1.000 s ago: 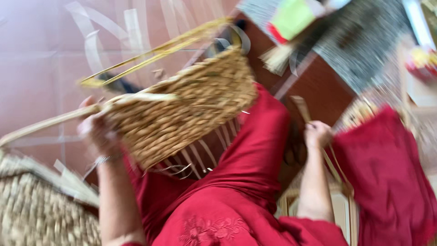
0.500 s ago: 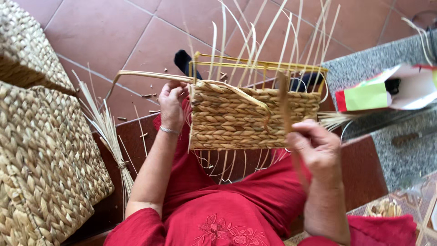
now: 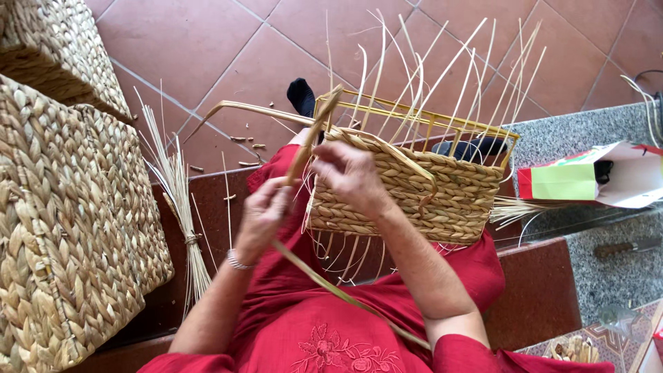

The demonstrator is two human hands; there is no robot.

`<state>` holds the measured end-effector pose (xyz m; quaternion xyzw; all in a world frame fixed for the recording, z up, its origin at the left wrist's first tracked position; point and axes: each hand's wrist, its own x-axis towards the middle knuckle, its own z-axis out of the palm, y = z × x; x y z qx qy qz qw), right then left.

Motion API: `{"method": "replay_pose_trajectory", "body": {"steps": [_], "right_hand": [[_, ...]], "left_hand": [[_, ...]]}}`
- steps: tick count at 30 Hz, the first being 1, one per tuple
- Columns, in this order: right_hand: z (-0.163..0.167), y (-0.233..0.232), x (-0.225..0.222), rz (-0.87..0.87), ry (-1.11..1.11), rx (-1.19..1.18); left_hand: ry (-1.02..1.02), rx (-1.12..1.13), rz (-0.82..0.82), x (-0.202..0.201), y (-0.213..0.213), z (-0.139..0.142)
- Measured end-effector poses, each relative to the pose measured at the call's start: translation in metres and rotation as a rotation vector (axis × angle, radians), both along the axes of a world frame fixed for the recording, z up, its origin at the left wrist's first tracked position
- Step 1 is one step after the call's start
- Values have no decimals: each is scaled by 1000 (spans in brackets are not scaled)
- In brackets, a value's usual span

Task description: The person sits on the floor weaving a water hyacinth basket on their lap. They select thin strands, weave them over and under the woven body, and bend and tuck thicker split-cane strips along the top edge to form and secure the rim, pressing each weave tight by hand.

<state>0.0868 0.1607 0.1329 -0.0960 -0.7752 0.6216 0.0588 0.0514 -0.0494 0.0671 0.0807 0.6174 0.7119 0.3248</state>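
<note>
- I see a half-woven basket (image 3: 428,197) resting on the lap, just right of the view's centre, tipped so its open top faces away toward 12 o'clock.
- Its lower wall is a tight, tan braid of thick twisted fibre laid in horizontal rows; I count several rows but the far side is hidden.
- Above the braid a yellow wire frame (image 3: 421,117) forms the rectangular rim, still bare.
- Pale thin stakes (image 3: 442,76) stand up from the wall and fan out past the rim toward 12 and 1 o'clock; more loose ends hang below the basket toward 6 o'clock.
- My left hand (image 3: 261,215) is pinched shut on a flat weaving strand (image 3: 314,131), which rises toward the rim's near-left corner and also trails down across the red dress (image 3: 297,311) toward 5 o'clock.
- My right hand (image 3: 352,178) lies against the basket's left end at about 9 o'clock of it, fingers curled over the braid near the strand; I cannot tell if it truly grips anything.
- The two hands sit close together, just apart.
- At 9 o'clock stand large finished woven baskets (image 3: 69,228), with a tied bundle of reeds (image 3: 183,207) beside them on the tiled floor (image 3: 207,48).
</note>
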Motion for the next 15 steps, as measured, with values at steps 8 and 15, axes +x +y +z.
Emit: {"method": "replay_pose_trajectory", "body": {"steps": [8,15], "right_hand": [[16,79,-45,-116,169,707],[22,83,-68,-90,-447,385]], "left_hand": [[192,-563,-16,-32,-93,-45],[461,-473,-105,-102,-32,-92]]}}
